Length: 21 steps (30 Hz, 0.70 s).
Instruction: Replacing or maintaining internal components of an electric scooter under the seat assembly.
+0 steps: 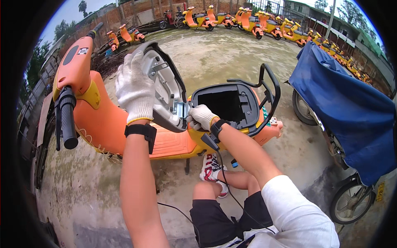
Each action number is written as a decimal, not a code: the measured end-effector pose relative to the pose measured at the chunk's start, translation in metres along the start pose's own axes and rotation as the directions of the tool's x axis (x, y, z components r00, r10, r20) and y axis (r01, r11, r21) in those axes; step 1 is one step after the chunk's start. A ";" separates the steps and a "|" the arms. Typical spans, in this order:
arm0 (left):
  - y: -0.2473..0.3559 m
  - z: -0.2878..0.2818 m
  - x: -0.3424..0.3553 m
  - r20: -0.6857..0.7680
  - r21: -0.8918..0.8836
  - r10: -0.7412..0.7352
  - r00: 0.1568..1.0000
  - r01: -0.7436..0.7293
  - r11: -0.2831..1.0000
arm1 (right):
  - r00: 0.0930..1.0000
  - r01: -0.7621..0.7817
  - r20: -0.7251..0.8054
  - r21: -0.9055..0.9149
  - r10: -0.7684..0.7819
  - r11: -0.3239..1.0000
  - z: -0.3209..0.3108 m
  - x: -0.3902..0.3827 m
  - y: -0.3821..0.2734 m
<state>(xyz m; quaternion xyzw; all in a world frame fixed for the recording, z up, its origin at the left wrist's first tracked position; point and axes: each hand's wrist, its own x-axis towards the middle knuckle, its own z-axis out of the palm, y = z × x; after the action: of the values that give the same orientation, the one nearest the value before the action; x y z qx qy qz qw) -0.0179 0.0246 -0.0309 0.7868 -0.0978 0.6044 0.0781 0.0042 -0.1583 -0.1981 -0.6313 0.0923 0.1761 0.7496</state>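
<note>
White cloth sleeve; white-gloved left hand, fingers flat, should steady the black-rimmed seat; silver-metal hinge beside curled right hand, fingers' grip unclear

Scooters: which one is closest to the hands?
The large orange-and-yellow scooter in front: the left hand touches its raised seat. The other orange-and-yellow scooters stand far back.

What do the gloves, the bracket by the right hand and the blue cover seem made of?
White gloves: matte knit, ribbed at the cuffs, probably cotton.
Bracket: likely bare or plated steel, judging by its silvery shine.
Blue cover: matte fabric or coated tarp, hanging in folds; can't tell which.
</note>
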 end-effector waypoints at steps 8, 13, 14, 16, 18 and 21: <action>0.003 -0.006 0.003 0.107 -0.044 -0.019 0.994 0.024 0.999 | 0.991 0.038 -0.061 -0.712 -0.116 0.701 -0.025 -0.007 -0.022; 0.002 -0.005 0.003 0.091 -0.054 0.002 0.996 0.003 0.999 | 0.992 0.110 0.056 -0.828 -0.113 0.550 -0.074 0.014 -0.068; 0.002 -0.004 0.002 0.088 -0.054 0.004 0.996 0.001 0.999 | 0.995 0.095 0.092 -0.861 -0.029 0.500 -0.077 0.023 -0.078; 0.004 -0.004 0.000 0.088 -0.046 -0.015 0.996 0.020 0.999 | 0.989 0.108 0.142 -0.881 0.039 0.461 -0.081 0.034 -0.086; 0.006 -0.006 0.001 0.125 -0.024 -0.060 0.990 0.063 0.998 | 0.993 0.108 0.122 -0.905 0.007 0.412 -0.081 0.042 -0.093; 0.008 -0.010 0.005 0.156 -0.030 -0.062 0.986 0.068 0.997 | 0.986 0.160 0.133 -0.914 -0.097 0.374 -0.075 0.047 -0.108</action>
<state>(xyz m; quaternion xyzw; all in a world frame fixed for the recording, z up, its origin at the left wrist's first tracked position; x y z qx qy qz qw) -0.0281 0.0190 -0.0233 0.8326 -0.0885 0.5368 0.1039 0.0952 -0.2400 -0.1308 -0.9405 -0.0912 0.1566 0.2875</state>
